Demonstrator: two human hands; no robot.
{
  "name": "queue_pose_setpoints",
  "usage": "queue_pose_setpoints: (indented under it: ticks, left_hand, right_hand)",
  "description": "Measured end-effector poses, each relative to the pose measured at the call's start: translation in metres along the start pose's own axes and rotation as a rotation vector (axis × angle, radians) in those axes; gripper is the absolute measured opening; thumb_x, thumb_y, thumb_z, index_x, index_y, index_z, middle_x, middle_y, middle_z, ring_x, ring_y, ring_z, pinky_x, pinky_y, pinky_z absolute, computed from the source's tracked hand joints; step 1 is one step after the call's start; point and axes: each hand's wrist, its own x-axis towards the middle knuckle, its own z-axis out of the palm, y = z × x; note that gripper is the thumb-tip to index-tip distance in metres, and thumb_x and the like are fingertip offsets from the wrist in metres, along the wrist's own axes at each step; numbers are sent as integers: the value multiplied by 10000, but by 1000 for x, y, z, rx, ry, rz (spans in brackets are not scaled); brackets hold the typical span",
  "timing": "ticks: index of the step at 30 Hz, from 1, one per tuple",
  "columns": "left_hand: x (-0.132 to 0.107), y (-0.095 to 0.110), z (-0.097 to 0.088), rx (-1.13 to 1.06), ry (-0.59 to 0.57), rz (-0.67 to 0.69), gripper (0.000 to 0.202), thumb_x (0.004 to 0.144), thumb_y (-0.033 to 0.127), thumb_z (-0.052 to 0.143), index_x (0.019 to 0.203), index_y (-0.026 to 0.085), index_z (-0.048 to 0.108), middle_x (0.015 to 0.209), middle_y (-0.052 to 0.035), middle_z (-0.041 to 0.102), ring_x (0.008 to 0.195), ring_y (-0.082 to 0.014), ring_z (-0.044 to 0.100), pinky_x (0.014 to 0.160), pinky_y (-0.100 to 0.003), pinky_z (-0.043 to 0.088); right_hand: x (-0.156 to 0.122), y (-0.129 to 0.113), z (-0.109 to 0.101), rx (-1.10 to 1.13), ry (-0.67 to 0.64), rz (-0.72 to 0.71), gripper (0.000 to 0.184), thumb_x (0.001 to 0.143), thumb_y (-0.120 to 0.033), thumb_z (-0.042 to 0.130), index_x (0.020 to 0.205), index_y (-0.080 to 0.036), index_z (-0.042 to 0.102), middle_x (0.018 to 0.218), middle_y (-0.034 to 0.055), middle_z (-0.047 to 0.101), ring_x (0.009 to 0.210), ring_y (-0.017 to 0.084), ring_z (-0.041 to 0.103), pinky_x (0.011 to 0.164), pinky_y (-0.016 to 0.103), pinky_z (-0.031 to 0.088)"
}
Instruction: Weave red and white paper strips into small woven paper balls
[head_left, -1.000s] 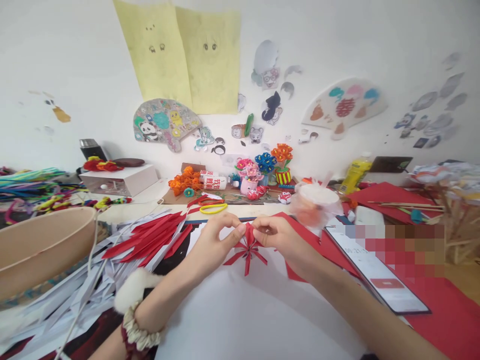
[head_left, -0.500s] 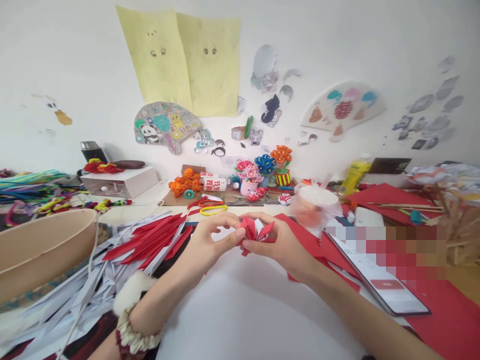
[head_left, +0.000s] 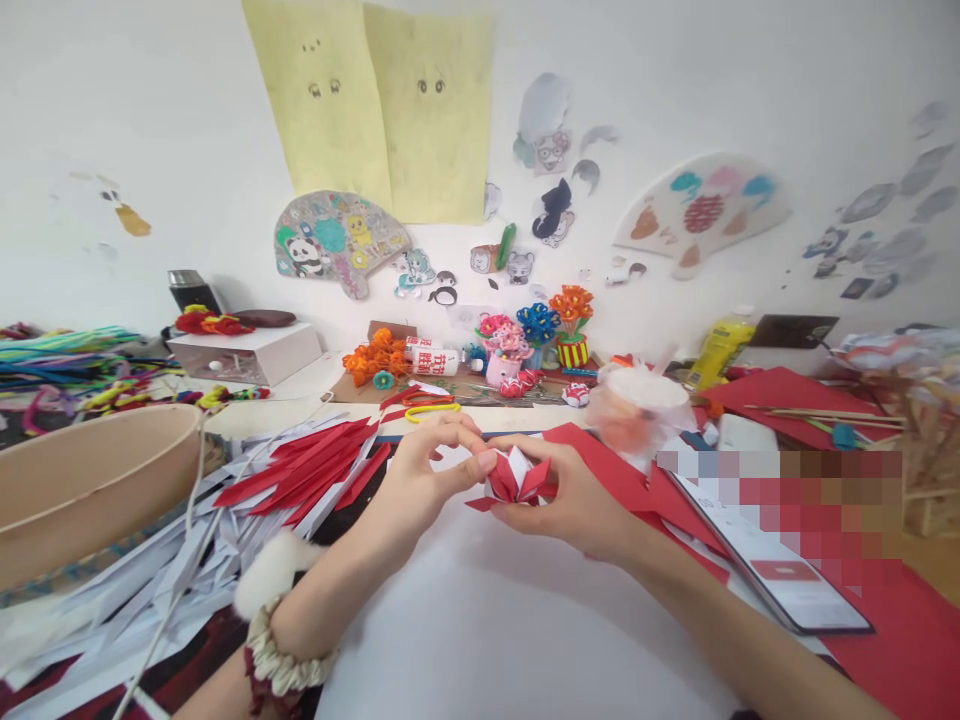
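Observation:
A small folded red paper flower [head_left: 516, 479] is held over a white sheet [head_left: 487, 620] at the middle of the desk. My right hand [head_left: 571, 495] cups it from below and the right, fingers curled round it. My left hand [head_left: 429, 472] pinches one petal on its left side with thumb and forefinger. A scrunchie and a fluffy band sit on my left wrist [head_left: 279, 640].
A heap of red and white paper strips [head_left: 300, 475] lies to the left, beside a tan bowl [head_left: 82, 480]. A phone [head_left: 772, 565] rests on red paper [head_left: 900, 640] at the right. Craft flowers [head_left: 536, 335], a glue bottle [head_left: 433, 360] and a plastic-wrapped cup [head_left: 637, 410] stand behind.
The flat star of red strips has been gathered up into a bunched flower held in my right hand. Both hands have closed round it and shifted slightly right.

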Motion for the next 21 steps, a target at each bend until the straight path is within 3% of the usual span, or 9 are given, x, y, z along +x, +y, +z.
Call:
queue_pose_setpoints:
  ticks: [5,11,17,21]
  left_hand:
    - [1,0,0,-24,7,-8,172,708,340,713,617,201,666,1026,-49,593,1010,-255,544,848,-383,420]
    - [-1,4,-1,5,-32,82,203,763,369,671,637,210,666,986,-49,606,973,-234,556,856,-370,433]
    - [-2,2,2,129,3,91,301,801,460,624,632,211,628,874,-23,638,902,-222,569,849,-383,428]
    - [-1,-4,1,152,23,113,253,826,402,606,668,205,612,864,-11,648,852,-191,567,830,-348,423]
  right_hand:
    - [0,-2,-2,-112,16,-16,393,704,-175,684,1085,-261,635,833,-16,669,760,176,610,609,272,508]
    - [-1,-2,-5,-112,-28,5,455,702,-173,687,1138,-271,605,850,-29,672,679,141,596,558,245,487]
    - [-1,0,-4,-84,-56,-31,417,721,-153,665,1121,-252,602,971,-6,668,832,172,615,645,263,507]
    - [-1,2,-1,-68,-64,-26,510,698,-136,693,1182,-254,586,1011,0,656,842,164,612,685,274,510]
